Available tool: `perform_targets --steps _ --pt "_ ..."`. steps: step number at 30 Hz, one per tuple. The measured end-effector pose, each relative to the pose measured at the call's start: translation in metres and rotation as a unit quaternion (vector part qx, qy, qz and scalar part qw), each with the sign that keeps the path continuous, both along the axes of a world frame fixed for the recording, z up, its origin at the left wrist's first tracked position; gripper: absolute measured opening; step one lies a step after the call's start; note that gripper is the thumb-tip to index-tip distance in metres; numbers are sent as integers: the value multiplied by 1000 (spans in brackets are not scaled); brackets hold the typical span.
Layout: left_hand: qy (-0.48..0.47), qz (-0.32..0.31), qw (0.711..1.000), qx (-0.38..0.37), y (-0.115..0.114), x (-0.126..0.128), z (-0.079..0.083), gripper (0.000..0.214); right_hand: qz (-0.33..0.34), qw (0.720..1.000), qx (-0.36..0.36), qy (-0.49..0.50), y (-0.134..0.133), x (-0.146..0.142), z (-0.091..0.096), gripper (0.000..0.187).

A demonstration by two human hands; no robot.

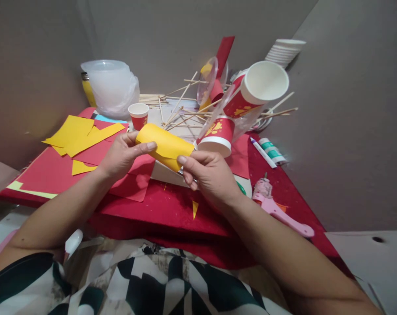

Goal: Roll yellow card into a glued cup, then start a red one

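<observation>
A yellow paper roll [163,145], seemingly wrapped round a cup, is held level above the red table [172,210]. My left hand [121,154] grips its left end, thumb on top. My right hand [209,173] pinches its right end with thumb and fingers closed on it. Something thin and metallic shows under the right fingers, too hidden to name.
Red paper cups [138,114] [218,133] [255,89], wooden sticks [181,111] and a clear plastic lid lie behind. Yellow paper sheets [82,133] lie at left, a pink glue gun [273,205] and glue tube [272,151] at right. A white bag [109,87] and cup stack [283,52] stand against the wall.
</observation>
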State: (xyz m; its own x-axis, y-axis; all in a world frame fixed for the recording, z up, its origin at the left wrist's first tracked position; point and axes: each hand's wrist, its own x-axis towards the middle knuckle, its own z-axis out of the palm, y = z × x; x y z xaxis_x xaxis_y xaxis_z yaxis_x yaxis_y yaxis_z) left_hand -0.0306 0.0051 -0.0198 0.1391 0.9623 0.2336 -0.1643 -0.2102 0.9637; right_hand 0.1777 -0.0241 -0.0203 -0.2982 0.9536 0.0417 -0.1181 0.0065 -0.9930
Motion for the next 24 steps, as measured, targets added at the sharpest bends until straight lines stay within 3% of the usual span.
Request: perform_targets --steps 5,13,19,24 --pt "-9 0 1000 -7 0 0 5 25 -25 999 -16 31 5 0 -6 37" --pt "-49 99 994 19 7 -4 4 32 -34 996 9 87 7 -1 -6 39" --pt "-33 139 983 115 5 -5 1 25 -18 993 -17 113 4 -5 -5 40" --pt "-9 139 980 142 -1 -6 4 39 -12 995 -18 99 5 -7 -10 37"
